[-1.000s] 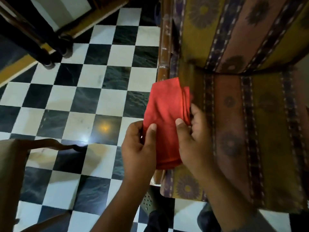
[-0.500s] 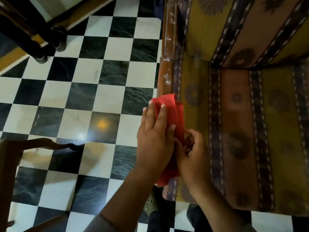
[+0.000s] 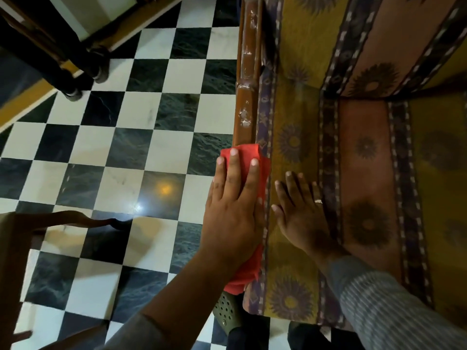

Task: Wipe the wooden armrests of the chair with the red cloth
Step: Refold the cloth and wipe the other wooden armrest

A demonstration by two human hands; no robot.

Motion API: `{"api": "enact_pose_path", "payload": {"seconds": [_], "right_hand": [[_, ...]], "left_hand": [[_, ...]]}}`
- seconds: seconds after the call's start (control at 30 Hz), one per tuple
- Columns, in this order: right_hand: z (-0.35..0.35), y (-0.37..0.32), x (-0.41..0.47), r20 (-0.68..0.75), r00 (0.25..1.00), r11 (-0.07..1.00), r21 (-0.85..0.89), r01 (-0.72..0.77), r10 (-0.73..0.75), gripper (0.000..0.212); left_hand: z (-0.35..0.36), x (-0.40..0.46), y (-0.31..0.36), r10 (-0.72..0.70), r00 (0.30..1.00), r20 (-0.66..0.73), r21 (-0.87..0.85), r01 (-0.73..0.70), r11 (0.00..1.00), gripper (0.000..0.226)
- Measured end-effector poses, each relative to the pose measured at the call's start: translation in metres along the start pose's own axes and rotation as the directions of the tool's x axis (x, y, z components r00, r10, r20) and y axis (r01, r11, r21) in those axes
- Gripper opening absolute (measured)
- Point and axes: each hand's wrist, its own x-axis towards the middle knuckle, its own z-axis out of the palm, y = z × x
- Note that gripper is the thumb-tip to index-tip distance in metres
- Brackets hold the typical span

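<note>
Red cloth (image 3: pixel 261 170) folded into a long strip, draped over the near end of the wooden armrest (image 3: pixel 246 79); long axis runs along the rail, near-to-far in view, far edge pointing up the rail toward the chair back, near end hanging ragged below the wrist. Left hand (image 3: pixel 233 210) lies flat on top of it, palm down, fingers (image 3: pixel 233 168) extended and slightly spread, pressing cloth onto wood, not pinching. Armrest is dark brown, scuffed with pale chips, bare beyond the cloth. Right hand (image 3: pixel 302 215) rests open, palm down, fingers splayed on the seat cushion (image 3: pixel 364 173) just beside the cloth, holding nothing; ring on one finger. Cushion is mustard and rust striped with flower motifs. Black-and-white checkered floor (image 3: pixel 141 137) to the left.
</note>
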Motion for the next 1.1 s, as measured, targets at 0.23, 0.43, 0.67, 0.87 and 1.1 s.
{"api": "enact_pose_path", "payload": {"seconds": [0.23, 0.43, 0.67, 0.87, 1.1], "right_hand": [[0.008, 0.001, -0.002, -0.003, 1.0, 1.0, -0.021, -0.005, 0.005, 0.067], [0.011, 0.003, 0.0, 0.026, 0.999, 1.0, 0.012, -0.021, 0.021, 0.07], [0.012, 0.003, -0.002, -0.007, 1.0, 1.0, 0.003, 0.005, -0.005, 0.071], [0.012, 0.003, -0.005, -0.057, 0.998, 1.0, -0.024, 0.012, -0.014, 0.073], [0.013, 0.003, -0.004, -0.019, 1.0, 0.999, -0.041, 0.003, -0.004, 0.073]], "left_hand": [[0.001, 0.01, 0.007, -0.072, 0.995, -0.068, 0.051, 0.075, 0.996, 0.064], [0.003, 0.007, 0.007, -0.175, 0.979, -0.102, -0.126, 0.162, 0.979, 0.068], [0.0, 0.0, 0.0, 0.073, 0.995, -0.063, 0.072, -0.069, 0.995, 0.065], [-0.007, 0.028, -0.002, 0.309, 0.951, 0.009, 0.205, -0.304, 0.93, 0.068], [-0.008, 0.044, 0.005, -0.066, 0.993, -0.094, -0.12, 0.054, 0.991, 0.067]]}}
